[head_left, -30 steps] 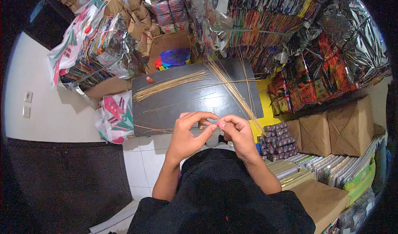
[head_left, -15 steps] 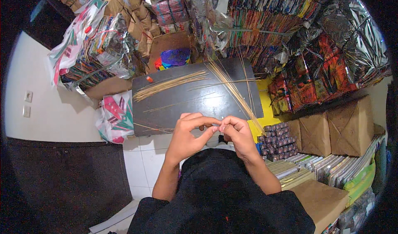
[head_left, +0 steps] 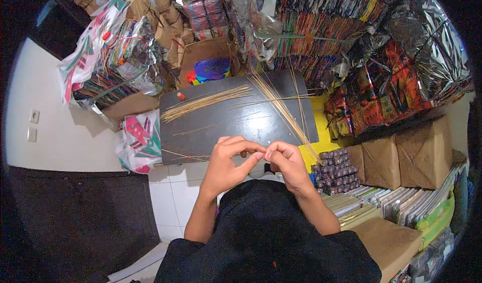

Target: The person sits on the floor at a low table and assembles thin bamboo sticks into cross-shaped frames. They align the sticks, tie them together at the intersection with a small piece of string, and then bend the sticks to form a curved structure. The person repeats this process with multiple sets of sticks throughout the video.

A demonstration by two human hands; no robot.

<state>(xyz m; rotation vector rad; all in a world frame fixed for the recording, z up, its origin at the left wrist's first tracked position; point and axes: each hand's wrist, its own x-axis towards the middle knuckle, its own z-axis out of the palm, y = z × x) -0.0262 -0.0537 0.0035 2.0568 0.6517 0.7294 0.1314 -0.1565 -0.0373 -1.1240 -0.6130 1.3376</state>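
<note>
My left hand [head_left: 228, 163] and my right hand [head_left: 287, 163] meet fingertip to fingertip over the near edge of a dark table [head_left: 211, 125]. Thumb and forefinger are pinched on each side. Whatever lies between the fingertips is too small to make out. Beyond the hands, a bundle of thin bamboo sticks [head_left: 206, 104] rests at the table's left, and a second sheaf of sticks [head_left: 281, 110] slants across the right side. A few single sticks lie between them. Close to the left bundle is a small orange-red spool [head_left: 181, 96].
Tall stacks of plastic-wrapped packets [head_left: 321, 37] rise behind the table. Brown paper parcels [head_left: 422, 152], a pile of small dark boxes [head_left: 336, 170] and rows of flat packs [head_left: 386, 202] stand to the right. A white patterned plastic bag [head_left: 140, 140] hangs at the table's left.
Both hands stay almost in place, with only slight shifts of the fingertips. The things on the table look the same.
</note>
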